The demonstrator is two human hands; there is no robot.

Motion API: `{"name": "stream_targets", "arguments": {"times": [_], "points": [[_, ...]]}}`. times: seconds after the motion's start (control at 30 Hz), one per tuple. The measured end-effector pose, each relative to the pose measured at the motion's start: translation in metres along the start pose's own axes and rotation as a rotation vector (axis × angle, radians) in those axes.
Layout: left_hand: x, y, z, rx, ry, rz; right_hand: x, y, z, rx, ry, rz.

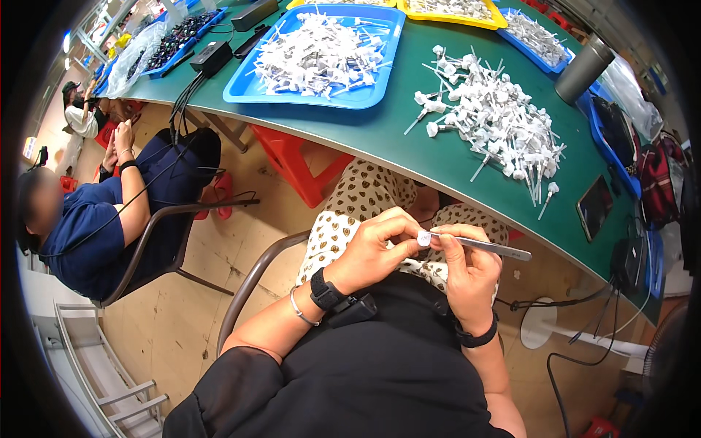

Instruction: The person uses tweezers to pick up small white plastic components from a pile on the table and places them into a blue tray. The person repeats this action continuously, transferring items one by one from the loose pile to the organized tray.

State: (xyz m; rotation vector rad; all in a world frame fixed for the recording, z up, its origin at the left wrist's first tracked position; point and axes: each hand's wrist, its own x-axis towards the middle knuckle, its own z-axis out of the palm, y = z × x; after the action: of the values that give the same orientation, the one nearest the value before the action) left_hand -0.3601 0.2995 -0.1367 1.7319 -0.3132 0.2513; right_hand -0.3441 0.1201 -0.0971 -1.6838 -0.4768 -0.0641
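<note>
My left hand pinches a small white plastic piece with a round face, held over my lap. Its other end is hidden by the fingers. In my right hand is a pair of metal tweezers, its blunt end pointing right and its tips close to the white piece. Both hands are almost touching. On the green table lies a loose heap of white plastic pieces with thin stems. More of them fill a blue tray to its left.
A phone and a dark cylindrical bottle sit toward the table's right. Yellow trays line the far side. A seated person in dark blue is at my left, near a red stool. Black cables hang at right.
</note>
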Motion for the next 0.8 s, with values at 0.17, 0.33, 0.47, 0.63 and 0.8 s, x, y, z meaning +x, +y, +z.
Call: {"name": "stream_targets", "arguments": {"times": [0.17, 0.33, 0.47, 0.63, 0.8], "points": [[-0.0008, 0.0004, 0.0005, -0.034, -0.006, -0.038, 0.0007, -0.0008, 0.0023, 0.047, 0.029, 0.033], [-0.0012, 0.0010, 0.0001, -0.039, -0.016, -0.055, 0.0002, 0.0011, 0.0003, -0.007, 0.013, 0.018], [-0.0031, 0.0007, 0.0013, -0.087, 0.000, -0.099, -0.0011, 0.0028, 0.0038, 0.134, 0.079, 0.059], [-0.0041, 0.0019, 0.0018, -0.072, 0.017, -0.095, -0.0002, 0.0002, 0.0013, 0.042, 0.035, 0.029], [-0.0061, -0.0005, 0.0046, -0.110, 0.035, -0.105, -0.0005, 0.0032, 0.0027, -0.048, 0.025, -0.045]]}}
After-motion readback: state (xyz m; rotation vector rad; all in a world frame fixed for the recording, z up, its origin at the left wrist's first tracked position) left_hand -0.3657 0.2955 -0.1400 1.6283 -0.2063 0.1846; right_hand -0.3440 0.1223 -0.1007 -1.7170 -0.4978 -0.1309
